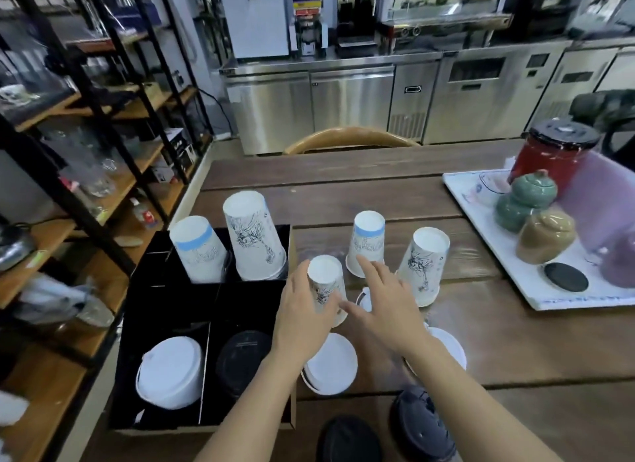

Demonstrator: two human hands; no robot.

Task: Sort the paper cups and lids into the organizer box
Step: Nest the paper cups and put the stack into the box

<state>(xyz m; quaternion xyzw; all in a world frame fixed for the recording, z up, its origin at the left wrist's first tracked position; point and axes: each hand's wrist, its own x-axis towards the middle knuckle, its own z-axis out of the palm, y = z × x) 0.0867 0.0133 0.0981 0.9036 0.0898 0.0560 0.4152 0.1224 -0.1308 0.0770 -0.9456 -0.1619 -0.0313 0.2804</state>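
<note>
Three upside-down paper cups stand on the wooden table (378, 186) at the centre of the frame. Our left hand (302, 315) wraps around the nearest sketch-printed cup (324, 282), grasping it just right of the black organizer box (220, 296). Our right hand (385, 307) hovers with fingers spread and holds nothing, in front of the blue-banded cup (367, 243) and beside another sketch-printed cup (424, 265). Inside the box, two inverted cups (256, 236) fill the far compartments, while a white lid (170, 372) and a black lid (242, 358) lie in the near ones. More white lids (335, 363) and black lids (417, 423) rest on the table at lower centre.
</note>
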